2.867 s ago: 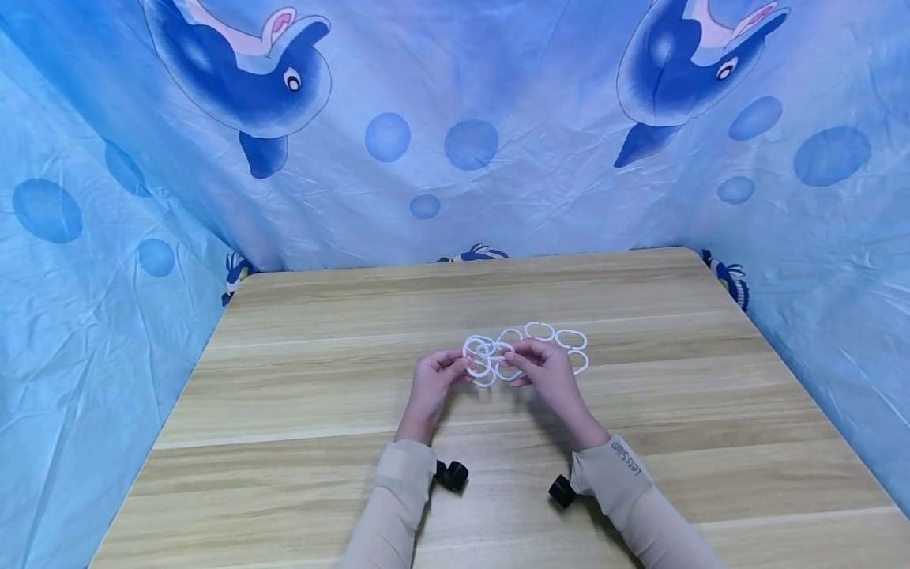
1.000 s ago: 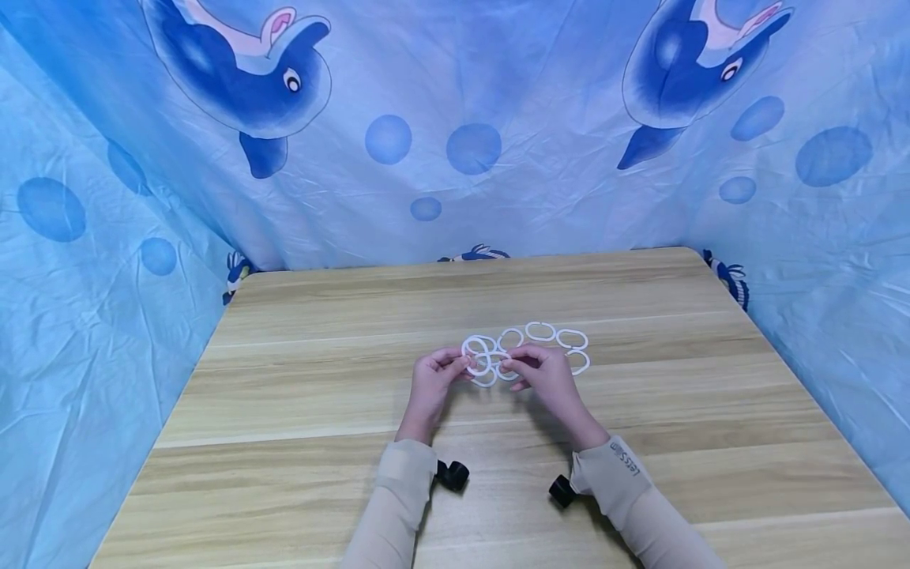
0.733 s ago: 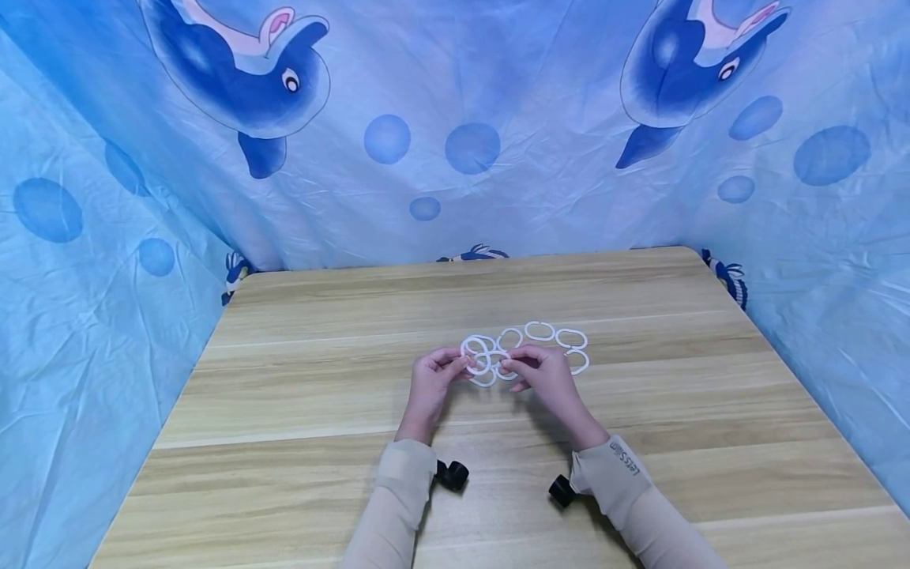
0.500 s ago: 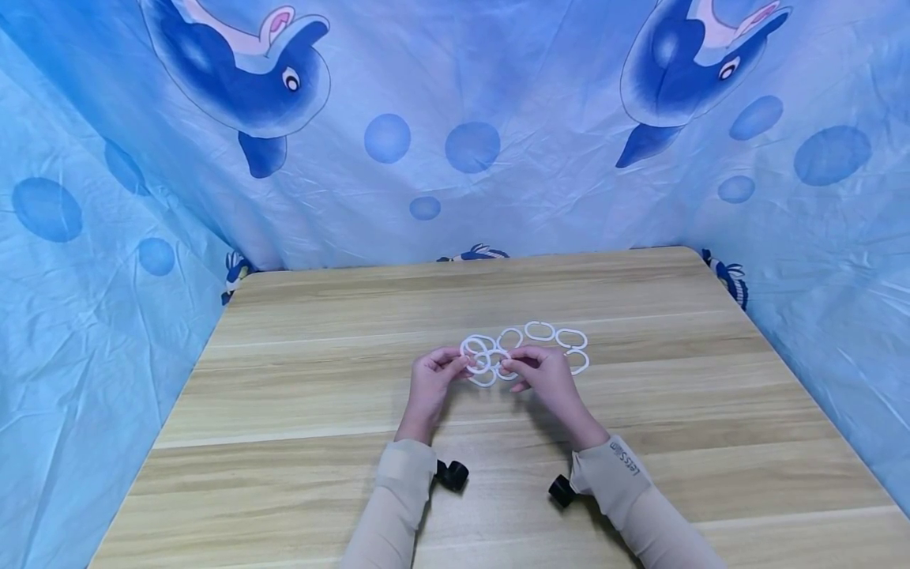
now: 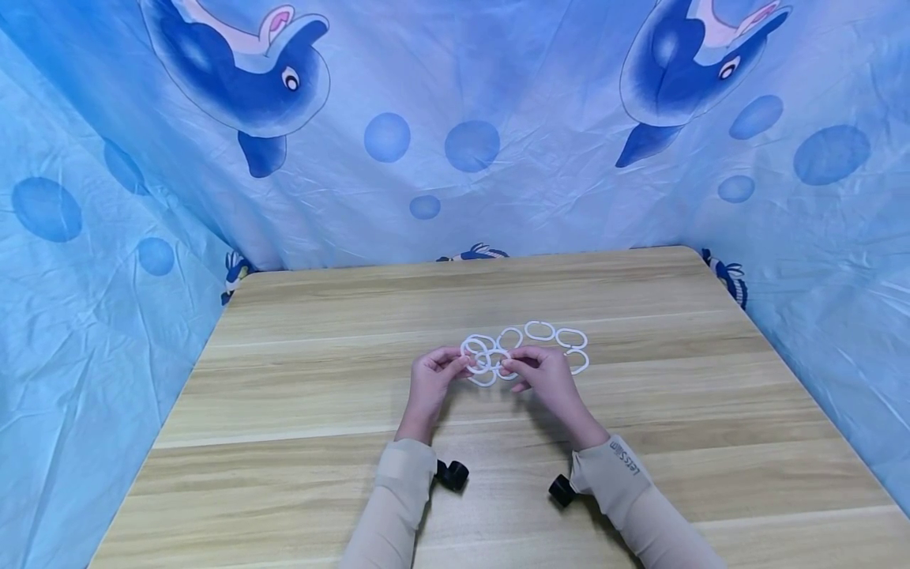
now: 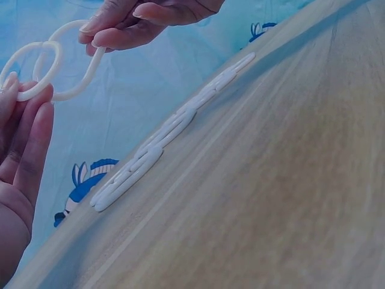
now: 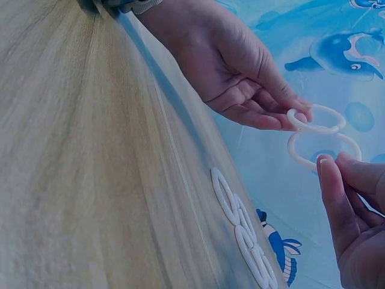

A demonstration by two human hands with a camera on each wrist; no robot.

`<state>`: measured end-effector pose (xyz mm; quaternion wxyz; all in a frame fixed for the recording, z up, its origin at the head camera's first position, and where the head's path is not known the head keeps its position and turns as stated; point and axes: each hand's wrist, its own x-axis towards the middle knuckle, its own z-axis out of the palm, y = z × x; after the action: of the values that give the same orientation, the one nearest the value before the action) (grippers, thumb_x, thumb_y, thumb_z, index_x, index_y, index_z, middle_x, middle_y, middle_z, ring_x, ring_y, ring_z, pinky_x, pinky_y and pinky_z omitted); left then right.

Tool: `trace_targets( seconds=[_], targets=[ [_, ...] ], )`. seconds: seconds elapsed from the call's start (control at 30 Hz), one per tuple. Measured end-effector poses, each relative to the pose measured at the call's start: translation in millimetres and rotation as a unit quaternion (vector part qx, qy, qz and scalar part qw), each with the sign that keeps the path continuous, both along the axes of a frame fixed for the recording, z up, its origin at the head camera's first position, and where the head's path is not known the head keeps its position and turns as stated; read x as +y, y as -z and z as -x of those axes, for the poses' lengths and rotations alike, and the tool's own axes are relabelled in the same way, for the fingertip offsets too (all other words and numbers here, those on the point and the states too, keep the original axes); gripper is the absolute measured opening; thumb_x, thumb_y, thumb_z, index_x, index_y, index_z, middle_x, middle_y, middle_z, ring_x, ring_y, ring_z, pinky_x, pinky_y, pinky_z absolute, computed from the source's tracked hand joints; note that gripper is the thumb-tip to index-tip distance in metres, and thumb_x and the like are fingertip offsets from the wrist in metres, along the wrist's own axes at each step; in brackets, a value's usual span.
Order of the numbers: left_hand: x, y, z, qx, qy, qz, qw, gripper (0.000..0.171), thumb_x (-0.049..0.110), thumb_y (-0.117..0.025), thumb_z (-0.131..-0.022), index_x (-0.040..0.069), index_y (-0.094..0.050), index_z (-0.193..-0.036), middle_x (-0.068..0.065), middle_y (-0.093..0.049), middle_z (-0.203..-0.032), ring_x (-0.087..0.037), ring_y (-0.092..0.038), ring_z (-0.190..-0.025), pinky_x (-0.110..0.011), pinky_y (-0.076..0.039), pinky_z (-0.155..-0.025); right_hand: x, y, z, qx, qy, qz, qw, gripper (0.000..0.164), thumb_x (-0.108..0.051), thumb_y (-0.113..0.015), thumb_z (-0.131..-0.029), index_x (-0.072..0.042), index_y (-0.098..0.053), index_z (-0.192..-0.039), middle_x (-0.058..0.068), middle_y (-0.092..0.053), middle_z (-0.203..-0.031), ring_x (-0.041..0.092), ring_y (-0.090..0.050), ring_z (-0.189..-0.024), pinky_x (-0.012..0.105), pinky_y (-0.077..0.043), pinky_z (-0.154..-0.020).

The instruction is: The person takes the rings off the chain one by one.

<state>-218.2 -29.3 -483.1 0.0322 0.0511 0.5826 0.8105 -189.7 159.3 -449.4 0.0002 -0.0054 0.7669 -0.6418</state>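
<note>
My left hand [image 5: 429, 389] pinches a white plastic oval link [image 6: 58, 60] between thumb and fingertips. Just to its right, my right hand [image 5: 554, 385] pinches a second white link [image 6: 90, 72]. The two links cross each other above the table; I cannot tell whether one is hooked through the other. In the right wrist view, the left hand's link [image 7: 337, 112] meets the right hand's link [image 7: 291, 144] at their edges. Below and beyond the hands, several more white links [image 6: 129, 174] lie flat on the wood. My right hand hides part of them in the head view.
The wood-grain table [image 5: 298, 474] fills the lower head view. A blue curtain with printed dolphins [image 5: 426, 71] hangs behind and at both sides. Small black cameras [image 5: 455, 476] sit on the wrists. Loose links [image 5: 572, 331] lie to the right of the hands.
Since the oldest frame, the right hand's link has come slightly down and left, and overlaps the left hand's link differently. Over the last second, both hands have stayed nearly still.
</note>
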Motion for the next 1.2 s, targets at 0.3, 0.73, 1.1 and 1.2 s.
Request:
trace_targets(
  seconds=[0.3, 0.73, 1.1, 1.2],
  targets=[
    [-0.6, -0.4, 0.2, 0.006, -0.001, -0.005, 1.0000, 0.020, -0.011, -0.062, -0.086, -0.024, -0.057, -0.099, 0.005, -0.073, -0.074, -0.008, -0.069, -0.070, -0.020, -0.060, -0.067, 1.0, 1.2, 1.5, -0.011, 0.008, 0.003, 1.000, 0.026, -0.001, -0.068, -0.087, 0.015, -0.064, -0.107, 0.028, -0.071, -0.096, 0.036, -0.071, -0.084, 0.030, -0.061, -0.058],
    [-3.4, -0.9, 2.5, -0.003, -0.059, -0.019, 0.9981, 0.017, -0.003, -0.069, -0.085, -0.014, -0.065, -0.096, 0.003, -0.073, -0.074, -0.007, -0.067, -0.065, -0.020, -0.060, -0.063, 4.5, 1.3, 4.4, -0.022, 0.025, 0.008, 0.999, 0.022, -0.003, -0.069, -0.087, 0.012, -0.066, -0.103, 0.024, -0.072, -0.093, 0.032, -0.072, -0.083, 0.029, -0.061, -0.059],
    [-4.2, -0.4, 6.1, -0.064, -0.119, 0.003, 0.9908, 0.020, -0.008, -0.066, -0.085, -0.018, -0.062, -0.102, -0.025, -0.072, -0.089, -0.009, -0.068, -0.063, -0.024, -0.061, -0.064, 6.3, 1.7, 4.3, -0.021, 0.035, 0.006, 0.999, 0.023, -0.005, -0.070, -0.087, 0.011, -0.066, -0.104, 0.023, -0.072, -0.094, 0.027, -0.072, -0.081, 0.029, -0.061, -0.059],
    [-3.7, -0.2, 6.5, -0.072, -0.131, -0.004, 0.9888, 0.016, -0.008, -0.066, -0.085, -0.016, -0.064, -0.099, -0.027, -0.071, -0.088, -0.010, -0.068, -0.063, -0.024, -0.061, -0.064, 6.5, 2.9, 4.7, -0.020, 0.036, 0.003, 0.999, 0.023, -0.004, -0.070, -0.087, 0.011, -0.067, -0.103, 0.024, -0.072, -0.094, 0.028, -0.072, -0.082, 0.029, -0.061, -0.058]
  ],
)
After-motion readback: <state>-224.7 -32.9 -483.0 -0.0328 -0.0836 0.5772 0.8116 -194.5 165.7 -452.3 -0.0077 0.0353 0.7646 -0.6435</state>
